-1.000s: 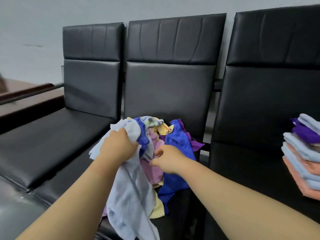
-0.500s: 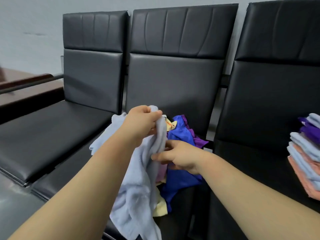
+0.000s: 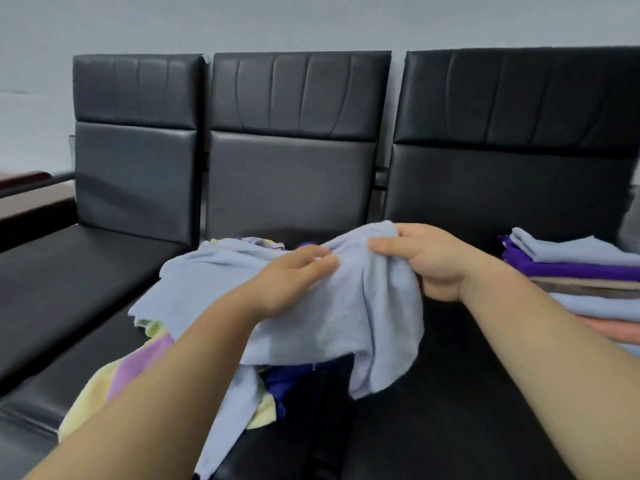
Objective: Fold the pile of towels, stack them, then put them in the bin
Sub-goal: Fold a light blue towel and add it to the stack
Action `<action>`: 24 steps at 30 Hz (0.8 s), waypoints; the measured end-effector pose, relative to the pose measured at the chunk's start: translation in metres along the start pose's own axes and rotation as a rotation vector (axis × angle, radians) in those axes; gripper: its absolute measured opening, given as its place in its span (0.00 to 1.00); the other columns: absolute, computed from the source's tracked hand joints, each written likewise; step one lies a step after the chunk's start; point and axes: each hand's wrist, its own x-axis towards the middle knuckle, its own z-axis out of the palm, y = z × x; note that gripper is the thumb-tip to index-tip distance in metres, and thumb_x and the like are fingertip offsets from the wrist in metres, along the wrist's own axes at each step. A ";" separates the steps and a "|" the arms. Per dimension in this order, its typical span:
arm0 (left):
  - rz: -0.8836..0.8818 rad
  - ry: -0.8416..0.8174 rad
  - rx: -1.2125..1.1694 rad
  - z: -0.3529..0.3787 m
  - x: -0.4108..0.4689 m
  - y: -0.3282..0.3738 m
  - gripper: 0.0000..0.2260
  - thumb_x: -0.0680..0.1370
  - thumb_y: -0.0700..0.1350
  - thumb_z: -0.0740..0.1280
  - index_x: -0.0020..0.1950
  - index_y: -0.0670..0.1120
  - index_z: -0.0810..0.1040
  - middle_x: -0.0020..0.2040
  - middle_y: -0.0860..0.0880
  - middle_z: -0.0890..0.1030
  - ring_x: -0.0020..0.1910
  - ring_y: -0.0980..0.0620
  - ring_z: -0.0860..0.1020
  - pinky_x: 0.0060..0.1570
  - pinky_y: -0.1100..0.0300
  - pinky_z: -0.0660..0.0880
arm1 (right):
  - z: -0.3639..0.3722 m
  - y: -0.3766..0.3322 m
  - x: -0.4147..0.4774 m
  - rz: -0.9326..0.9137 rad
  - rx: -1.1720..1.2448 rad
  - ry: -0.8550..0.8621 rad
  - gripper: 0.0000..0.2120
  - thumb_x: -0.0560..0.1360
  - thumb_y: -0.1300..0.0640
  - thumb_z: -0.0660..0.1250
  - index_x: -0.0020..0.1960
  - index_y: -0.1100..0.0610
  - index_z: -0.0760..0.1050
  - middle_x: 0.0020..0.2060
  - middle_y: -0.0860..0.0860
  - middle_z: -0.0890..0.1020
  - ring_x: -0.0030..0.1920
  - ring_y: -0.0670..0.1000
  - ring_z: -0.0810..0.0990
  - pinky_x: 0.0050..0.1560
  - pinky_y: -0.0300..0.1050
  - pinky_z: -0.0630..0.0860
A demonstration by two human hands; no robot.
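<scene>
A light blue towel (image 3: 346,317) hangs spread between both hands above the middle seat. My left hand (image 3: 294,278) pinches its upper edge near the middle. My right hand (image 3: 429,261) grips the bunched top corner a little to the right. Under it lies the loose pile of towels (image 3: 138,372), yellow, lilac and dark blue, mostly hidden by the blue towel and my left arm. A stack of folded towels (image 3: 581,282), light blue, purple, taupe and pink, sits on the right seat. No bin is in view.
Three black padded seats (image 3: 485,410) stand in a row against a grey wall. The left seat (image 3: 69,271) has nothing on it. A dark wooden armrest (image 3: 24,181) juts in at the far left.
The blue towel has been lifted off the pile and pulled rightward. My right hand has taken hold of its top corner, and my left hand has slid along the edge. The view shifted right.
</scene>
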 end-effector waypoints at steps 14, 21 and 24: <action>-0.102 -0.150 0.148 -0.023 -0.026 0.010 0.03 0.78 0.47 0.71 0.46 0.49 0.80 0.34 0.58 0.77 0.35 0.57 0.73 0.34 0.67 0.69 | 0.013 0.024 -0.024 0.111 -0.195 -0.087 0.36 0.61 0.46 0.82 0.67 0.47 0.76 0.60 0.53 0.83 0.60 0.53 0.84 0.58 0.49 0.81; -0.015 -0.315 -0.331 -0.025 -0.033 0.023 0.13 0.80 0.30 0.67 0.59 0.45 0.75 0.47 0.47 0.83 0.41 0.52 0.79 0.33 0.65 0.71 | 0.029 0.018 -0.027 0.071 -0.680 -0.214 0.12 0.72 0.51 0.78 0.46 0.58 0.82 0.45 0.55 0.86 0.51 0.56 0.86 0.62 0.57 0.81; -0.032 -0.296 0.097 -0.022 -0.036 0.016 0.14 0.78 0.37 0.71 0.57 0.55 0.78 0.43 0.56 0.81 0.41 0.58 0.77 0.44 0.65 0.72 | 0.014 0.008 -0.029 -0.001 -0.236 -0.148 0.09 0.79 0.58 0.72 0.57 0.62 0.82 0.53 0.59 0.87 0.56 0.58 0.85 0.62 0.57 0.79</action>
